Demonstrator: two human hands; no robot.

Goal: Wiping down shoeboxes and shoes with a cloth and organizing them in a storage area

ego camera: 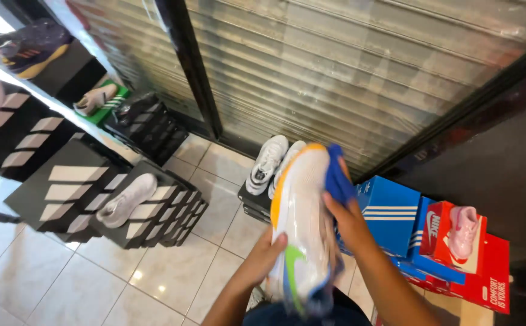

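Glossy cream floor tiles [172,265] lie below us. Our left hand [263,256] cups the white mesh sneaker with orange trim [302,223], long axis pointing away from us; our right hand [347,220] presses a blue cloth [337,175] against its side. Right of the sneaker, a pink shoe [462,229] sits on a red shoebox [486,271].

Views: 1, head-worn. Position: above, looking steeply down and forward past the person's forearms. Range: close on the white sneaker [302,223]; farther tiled floor [172,271] and metal shutter [335,66] beyond. Horizon tilted.
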